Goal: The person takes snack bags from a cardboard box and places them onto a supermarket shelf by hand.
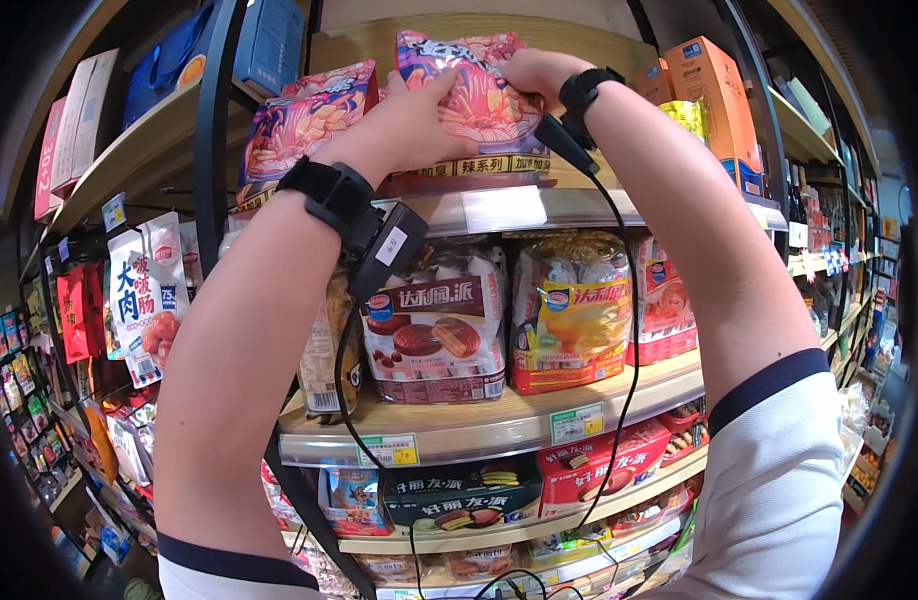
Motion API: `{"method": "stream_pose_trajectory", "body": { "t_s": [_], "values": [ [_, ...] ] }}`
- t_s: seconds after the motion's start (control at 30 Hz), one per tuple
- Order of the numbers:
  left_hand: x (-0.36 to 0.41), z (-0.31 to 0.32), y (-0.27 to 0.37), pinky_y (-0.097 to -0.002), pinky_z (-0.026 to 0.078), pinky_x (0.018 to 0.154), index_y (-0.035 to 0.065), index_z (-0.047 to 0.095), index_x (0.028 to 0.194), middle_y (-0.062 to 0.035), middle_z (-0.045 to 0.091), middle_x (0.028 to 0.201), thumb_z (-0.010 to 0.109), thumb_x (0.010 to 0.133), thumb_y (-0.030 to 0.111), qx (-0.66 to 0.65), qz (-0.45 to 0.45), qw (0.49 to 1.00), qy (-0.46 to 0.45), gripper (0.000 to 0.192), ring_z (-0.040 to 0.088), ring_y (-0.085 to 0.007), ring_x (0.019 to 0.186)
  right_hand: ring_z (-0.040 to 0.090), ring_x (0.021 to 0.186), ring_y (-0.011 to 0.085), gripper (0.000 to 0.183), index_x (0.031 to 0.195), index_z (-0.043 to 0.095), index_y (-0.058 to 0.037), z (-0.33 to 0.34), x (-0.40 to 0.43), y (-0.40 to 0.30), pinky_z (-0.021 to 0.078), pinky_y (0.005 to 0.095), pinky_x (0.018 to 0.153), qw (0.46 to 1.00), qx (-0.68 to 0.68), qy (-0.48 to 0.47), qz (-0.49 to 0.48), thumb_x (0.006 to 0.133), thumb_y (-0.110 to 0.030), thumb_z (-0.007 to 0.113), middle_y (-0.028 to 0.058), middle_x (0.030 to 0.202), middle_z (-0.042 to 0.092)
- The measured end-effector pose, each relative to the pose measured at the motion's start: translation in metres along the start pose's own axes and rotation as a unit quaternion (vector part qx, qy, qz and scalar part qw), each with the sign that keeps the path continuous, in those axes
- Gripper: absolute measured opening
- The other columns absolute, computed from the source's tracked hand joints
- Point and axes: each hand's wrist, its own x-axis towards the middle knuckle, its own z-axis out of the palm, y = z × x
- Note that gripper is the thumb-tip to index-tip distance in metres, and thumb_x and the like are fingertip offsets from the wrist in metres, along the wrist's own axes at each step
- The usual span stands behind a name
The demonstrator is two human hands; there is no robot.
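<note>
Two large pink and purple bags of instant noodles stand on the upper wooden shelf. My right hand (545, 73) grips the upper right edge of the right-hand noodle bag (489, 112). Spread fingers of my left hand (421, 116) lie against that bag's left side, with the thumb and fingers apart. Just left of my left hand stands the other noodle bag (309, 124), slightly tilted. Each wrist wears a black strap with a cabled device; the left device (390, 247) hangs over the shelf edge.
Below, a shelf holds a brown-topped bag of chocolate pies (436, 330) and a yellow and red bag of pies (575, 322). Boxed pies (466, 499) sit lower. An orange carton (714, 112) stands at upper right. A black upright post (217, 112) rises at left. Black cables dangle before the shelves.
</note>
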Motion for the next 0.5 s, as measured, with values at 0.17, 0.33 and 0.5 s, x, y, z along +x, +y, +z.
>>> {"method": "stream_pose_trajectory", "body": {
  "t_s": [0.17, 0.33, 0.5],
  "values": [
    [0.008, 0.002, 0.003, -0.0425, 0.046, 0.095, 0.0140, 0.027, 0.150, -0.0296, 0.049, 0.133, 0.069, 0.080, 0.051, 0.048, 0.007, 0.997, -0.066, 0.090, 0.057, -0.0395, 0.114, 0.064, 0.086, 0.0382, 0.079, 0.122, 0.051, 0.0012, -0.012, -0.043, 0.010, 0.0545, 0.0502, 0.071, 0.989, -0.109, -0.076, 0.058, 0.092, -0.069, 0.030, 0.0189, 0.124, 0.054],
    [0.015, -0.001, 0.000, -0.0410, 0.049, 0.092, 0.0041, 0.021, 0.150, -0.0287, 0.056, 0.126, 0.071, 0.080, 0.045, 0.056, 0.007, 0.991, -0.122, 0.094, 0.060, -0.0360, 0.111, 0.060, 0.105, 0.0389, 0.081, 0.140, 0.039, -0.0090, -0.019, -0.088, 0.010, 0.0534, 0.0518, 0.085, 0.970, -0.089, -0.214, 0.074, 0.088, -0.072, 0.040, 0.0135, 0.142, 0.043],
    [0.024, -0.003, 0.003, -0.0404, 0.051, 0.084, 0.0082, 0.019, 0.151, -0.0269, 0.061, 0.117, 0.069, 0.080, 0.029, 0.080, -0.023, 0.978, -0.189, 0.089, 0.063, -0.0371, 0.103, 0.049, 0.126, 0.0363, 0.066, 0.143, 0.037, -0.0120, -0.018, -0.058, 0.025, 0.0499, 0.0513, 0.091, 0.949, -0.019, -0.313, 0.040, 0.096, -0.058, 0.039, 0.0087, 0.153, 0.032]
  ]
}}
